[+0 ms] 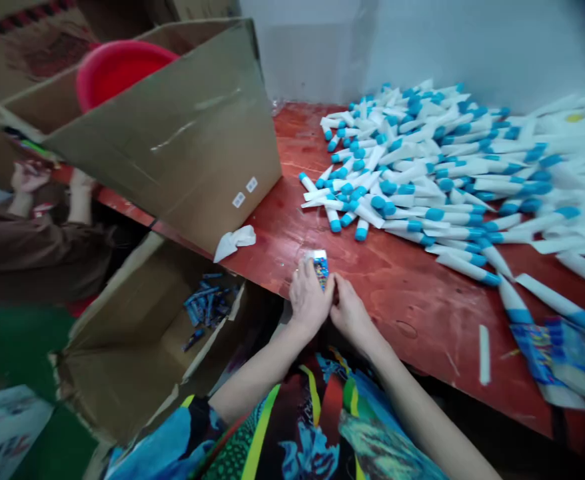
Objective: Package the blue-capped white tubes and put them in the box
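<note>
Where the hands (326,301) meet, the packet (320,267) looks blue, white-topped.

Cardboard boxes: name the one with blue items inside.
The lower cardboard box, by the red table; blue items lie in it. The upper cardboard box, on the table, holds a red basin.

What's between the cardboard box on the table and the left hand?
A crumpled white scrap by the box, then red tabletop, in the head view.
</note>
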A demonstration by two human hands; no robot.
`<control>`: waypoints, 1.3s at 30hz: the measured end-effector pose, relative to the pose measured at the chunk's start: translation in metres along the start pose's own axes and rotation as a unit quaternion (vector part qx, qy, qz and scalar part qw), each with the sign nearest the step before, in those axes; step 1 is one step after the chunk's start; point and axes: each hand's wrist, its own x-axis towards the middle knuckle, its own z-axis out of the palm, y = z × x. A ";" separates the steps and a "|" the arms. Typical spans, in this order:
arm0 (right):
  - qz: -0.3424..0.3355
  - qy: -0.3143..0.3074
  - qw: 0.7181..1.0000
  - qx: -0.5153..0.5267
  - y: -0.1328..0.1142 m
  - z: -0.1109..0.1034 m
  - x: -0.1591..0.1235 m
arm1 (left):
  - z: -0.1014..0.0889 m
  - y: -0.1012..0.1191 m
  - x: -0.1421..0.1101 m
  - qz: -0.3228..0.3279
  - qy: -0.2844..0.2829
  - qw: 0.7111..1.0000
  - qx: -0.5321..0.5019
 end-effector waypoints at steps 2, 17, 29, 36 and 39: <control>-0.002 0.003 1.000 0.008 0.006 0.002 0.005 | 0.000 0.002 0.004 -0.001 -0.020 1.000 -0.022; 0.010 -0.024 0.995 -0.099 0.016 -0.088 0.055 | -0.046 -0.002 0.100 0.061 -0.120 0.991 0.027; -0.212 -0.131 0.871 -0.423 -0.020 -0.056 0.204 | -0.029 0.023 0.093 0.065 -0.197 0.968 0.141; -0.197 -0.031 0.945 -0.258 0.004 -0.061 0.192 | -0.015 -0.012 0.086 -0.047 -0.131 0.990 -0.011; -0.115 0.140 0.983 0.037 0.010 -0.081 0.169 | -0.012 -0.020 0.093 -0.054 -0.140 0.986 -0.078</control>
